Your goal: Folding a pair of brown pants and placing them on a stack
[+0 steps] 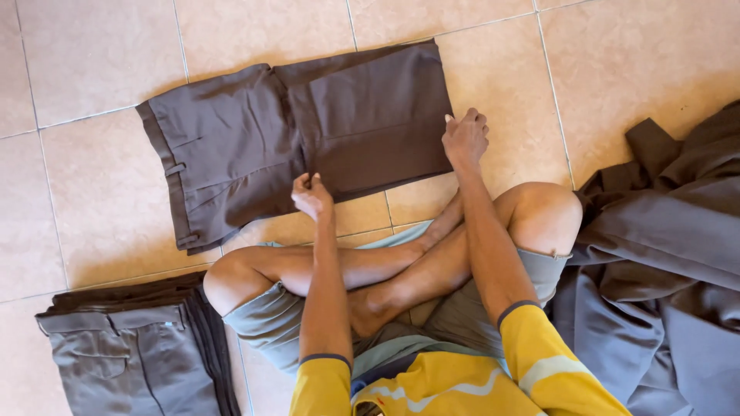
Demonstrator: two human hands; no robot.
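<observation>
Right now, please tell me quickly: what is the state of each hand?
Left hand: closed, pinching the near edge of the brown trousers.
Right hand: closed, gripping their folded corner.

We see warm, even daylight across the glossy beige tiled floor (100, 54), with a soft sheen but no hard glare. The folded dark brown trousers (301, 139) lying flat on it cast a faint, blurred shadow along their near edge. Below them, the crossed legs shade the tiles mildly. Focus is sharp throughout; grout lines bow slightly toward the frame edges.
</observation>
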